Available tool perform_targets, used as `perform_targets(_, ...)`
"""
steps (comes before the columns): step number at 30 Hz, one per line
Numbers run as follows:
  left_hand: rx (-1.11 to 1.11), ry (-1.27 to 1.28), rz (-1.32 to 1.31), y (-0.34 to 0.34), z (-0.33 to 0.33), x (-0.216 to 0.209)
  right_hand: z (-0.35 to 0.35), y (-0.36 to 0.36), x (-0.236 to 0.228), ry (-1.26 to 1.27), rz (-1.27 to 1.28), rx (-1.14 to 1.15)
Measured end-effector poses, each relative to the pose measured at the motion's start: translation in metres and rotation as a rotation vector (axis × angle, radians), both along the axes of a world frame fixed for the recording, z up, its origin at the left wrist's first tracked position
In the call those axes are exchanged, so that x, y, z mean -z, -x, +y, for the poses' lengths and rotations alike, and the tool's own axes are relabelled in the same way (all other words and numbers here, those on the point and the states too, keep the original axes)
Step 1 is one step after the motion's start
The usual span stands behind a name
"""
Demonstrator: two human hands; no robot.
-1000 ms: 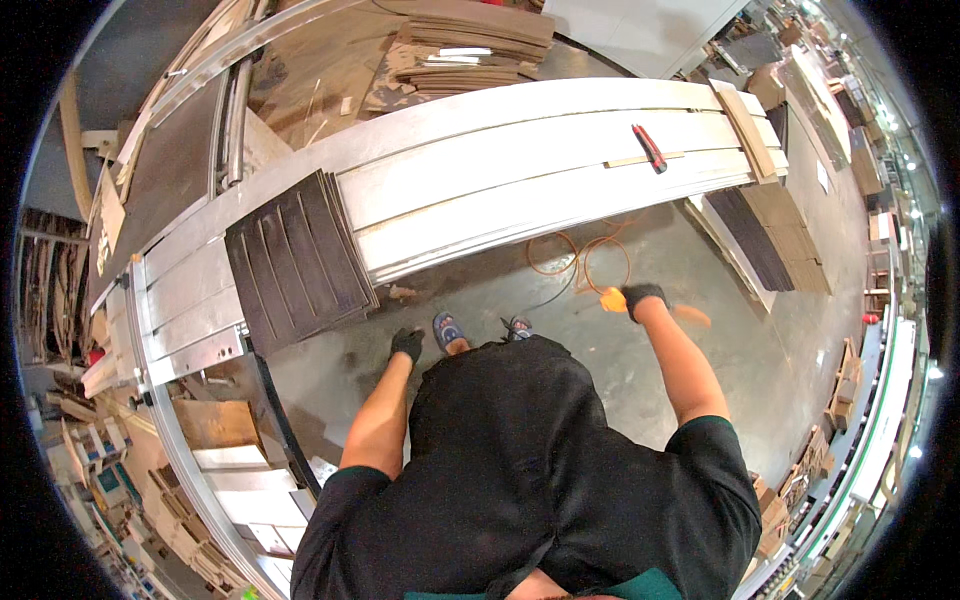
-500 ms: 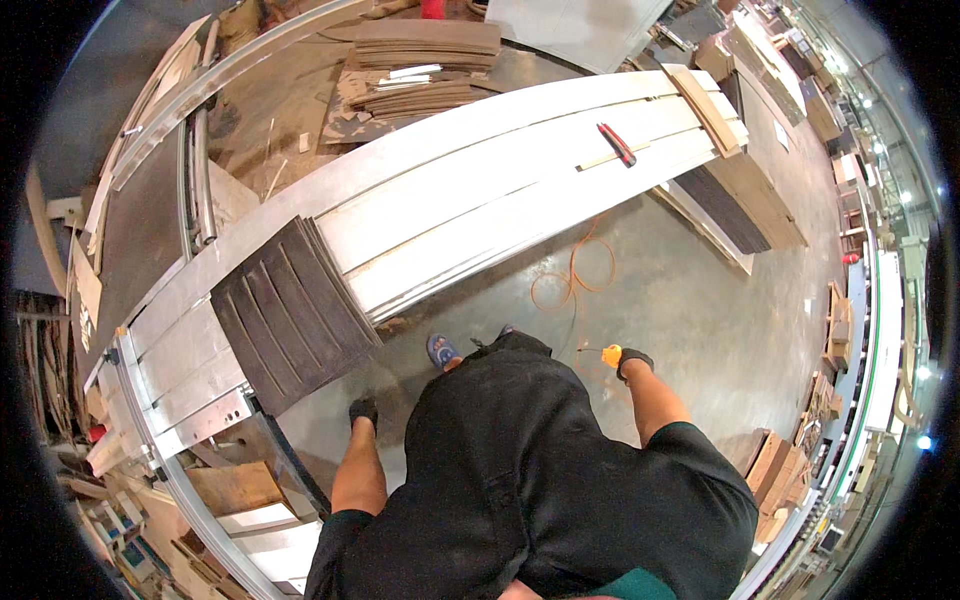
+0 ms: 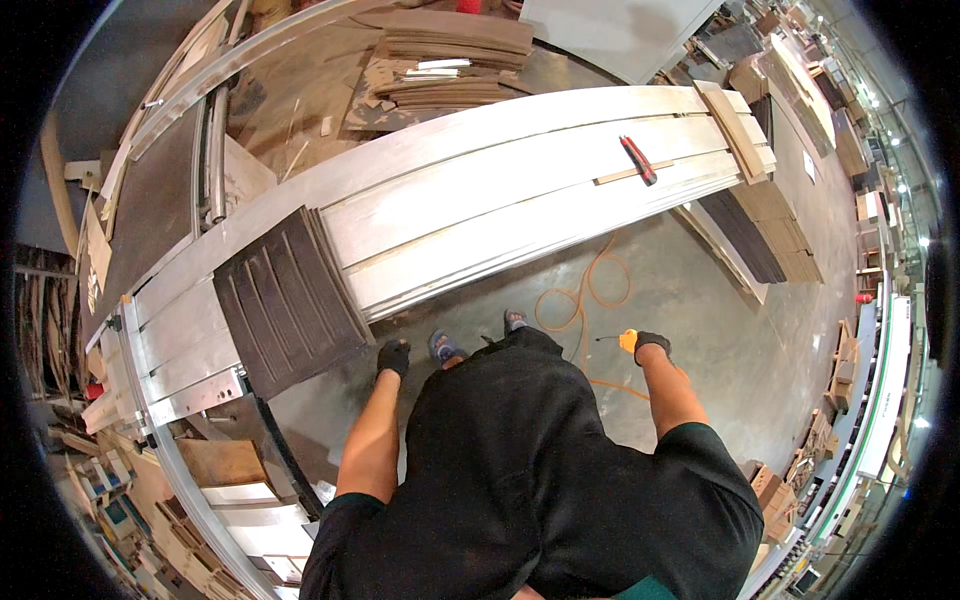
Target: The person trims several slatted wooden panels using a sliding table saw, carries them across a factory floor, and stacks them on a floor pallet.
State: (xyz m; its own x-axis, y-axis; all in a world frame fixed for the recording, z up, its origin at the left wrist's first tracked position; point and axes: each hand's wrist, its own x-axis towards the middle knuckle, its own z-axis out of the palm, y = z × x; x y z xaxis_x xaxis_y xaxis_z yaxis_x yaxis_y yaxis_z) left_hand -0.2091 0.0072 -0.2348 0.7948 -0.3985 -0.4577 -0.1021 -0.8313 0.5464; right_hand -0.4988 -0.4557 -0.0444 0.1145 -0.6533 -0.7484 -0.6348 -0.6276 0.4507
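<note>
My right hand [image 3: 653,346], in a black glove, is closed around a yellow air blow gun [image 3: 628,341] whose thin dark nozzle points left. My left hand [image 3: 394,357], gloved in black too, hangs near the bench with its fingers loosely apart and nothing visible in it. Closest to it is a stack of dark grooved panels [image 3: 290,305] at the left of the long bench. White boards [image 3: 470,195] lie along the bench to the right of that stack. On them rest a red and black utility knife [image 3: 638,160] and a thin wooden strip [image 3: 612,178].
An orange hose [image 3: 578,296] loops over the floor in front of me. A wooden crosspiece [image 3: 730,130] lies across the far right end of the boards, beside upright stacked panels [image 3: 765,225]. Brown sheets [image 3: 455,45] are piled beyond the bench. A metal rail [image 3: 185,490] runs along the left.
My left hand has come forward, closer to the dark panels. My right hand still holds the blow gun, and more of the orange hose shows beside it. The view has shifted slightly.
</note>
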Motion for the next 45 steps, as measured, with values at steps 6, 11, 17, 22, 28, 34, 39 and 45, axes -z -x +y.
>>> perform_targets(6,-0.492,-0.112,0.541,0.041,0.069,0.076,-0.075,-0.015,0.018,0.054,-0.110,-0.132)
perform_targets(11,-0.655,-0.343,0.523,0.076,0.006,0.013,-0.145,0.033,0.040,0.196,-0.152,-0.178)
perform_targets(17,-0.285,-0.185,0.230,0.070,-0.041,0.077,-0.227,0.045,-0.001,-0.026,-0.765,-0.100)
perform_targets(22,-0.233,0.116,0.019,0.067,-0.158,-0.024,-0.271,-0.021,-0.031,0.127,-1.473,-0.085)
perform_targets(28,-0.190,0.019,-0.081,0.106,-0.136,-0.004,-0.337,-0.219,-0.066,0.277,-1.255,-0.159)
perform_targets(34,-0.787,-0.072,0.061,0.209,-0.118,-0.134,-0.382,-0.307,-0.017,0.105,-0.760,-0.256)
perform_targets(39,-1.221,-0.179,0.242,0.337,-0.088,-0.108,-0.431,-0.305,0.032,0.373,-0.823,-0.077)
perform_targets(45,-1.246,-0.319,0.528,0.493,-0.096,-0.047,-0.369,-0.337,0.015,0.662,-1.347,-0.346)
